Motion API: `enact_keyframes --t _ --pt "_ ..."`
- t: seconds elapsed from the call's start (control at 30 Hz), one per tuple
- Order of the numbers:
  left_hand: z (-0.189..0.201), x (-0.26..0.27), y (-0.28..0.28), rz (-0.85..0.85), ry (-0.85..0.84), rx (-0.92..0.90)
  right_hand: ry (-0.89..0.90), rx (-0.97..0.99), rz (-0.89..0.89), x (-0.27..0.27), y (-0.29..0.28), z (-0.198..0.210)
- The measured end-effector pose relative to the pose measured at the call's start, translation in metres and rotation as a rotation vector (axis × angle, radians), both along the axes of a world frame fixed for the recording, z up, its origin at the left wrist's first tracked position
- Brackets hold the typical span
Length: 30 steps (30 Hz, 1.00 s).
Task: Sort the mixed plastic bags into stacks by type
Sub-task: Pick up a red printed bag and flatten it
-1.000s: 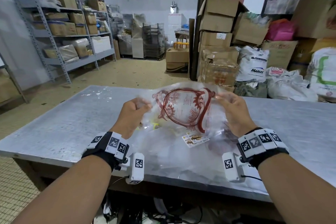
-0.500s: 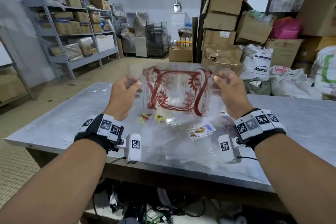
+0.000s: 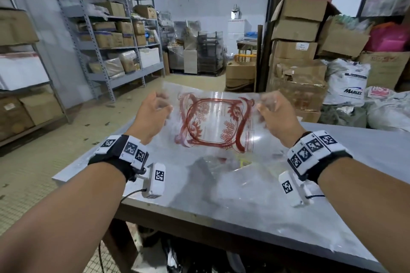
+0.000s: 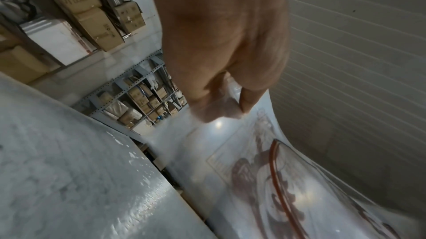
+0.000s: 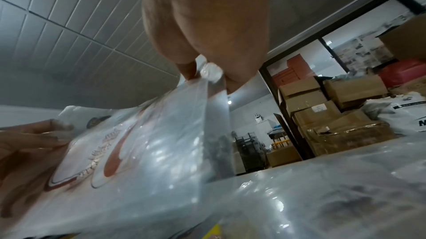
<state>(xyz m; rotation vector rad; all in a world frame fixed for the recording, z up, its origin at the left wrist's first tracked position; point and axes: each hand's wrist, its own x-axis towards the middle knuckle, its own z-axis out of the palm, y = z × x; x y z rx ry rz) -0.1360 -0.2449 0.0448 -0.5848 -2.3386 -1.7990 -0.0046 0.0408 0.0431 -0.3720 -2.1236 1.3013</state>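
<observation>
A clear plastic bag with a red ornamental print (image 3: 213, 124) hangs stretched flat in the air above the table. My left hand (image 3: 155, 111) pinches its upper left corner and my right hand (image 3: 273, 113) pinches its upper right corner. In the left wrist view the thumb and fingers (image 4: 221, 104) close on the bag's edge (image 4: 265, 170). The right wrist view shows the same pinch (image 5: 207, 73) at the top of the printed bag (image 5: 138, 152). Below it lies a pile of other clear bags (image 3: 233, 173), some with yellow print.
The bags lie on a grey metal table (image 3: 366, 139) whose left edge (image 3: 73, 173) is close to my left arm. Metal shelves with cartons (image 3: 115, 35) stand at the left. Stacked cardboard boxes (image 3: 295, 51) and white sacks (image 3: 346, 86) stand behind the table on the right.
Both hands have lifted the red-printed bag up off the pile and pulled it taut and flat. The view has shifted left along the table.
</observation>
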Motion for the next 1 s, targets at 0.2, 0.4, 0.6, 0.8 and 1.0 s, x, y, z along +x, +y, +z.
enact_keyframes --t 0.2,0.4,0.6,0.8,1.0 --pt "-0.007 -0.076 -0.01 0.074 -0.023 -0.166 -0.163 -0.113 0.03 -0.087 -0.005 -0.008" --pt "-0.013 -0.162 -0.014 0.129 -0.073 -0.384 -0.304 -0.068 0.14 -0.184 -0.005 -0.024" --pt "-0.023 -0.226 -0.013 0.167 -0.004 -0.671 -0.41 -0.018 0.162 -0.256 0.002 -0.049" --pt "-0.03 -0.256 -0.004 0.197 0.073 -0.918 -0.456 0.006 0.213 -0.296 0.008 -0.07" --pt "-0.061 -0.304 -0.006 0.146 -0.039 -0.827 -0.507 0.024 0.222 -0.323 0.009 -0.078"
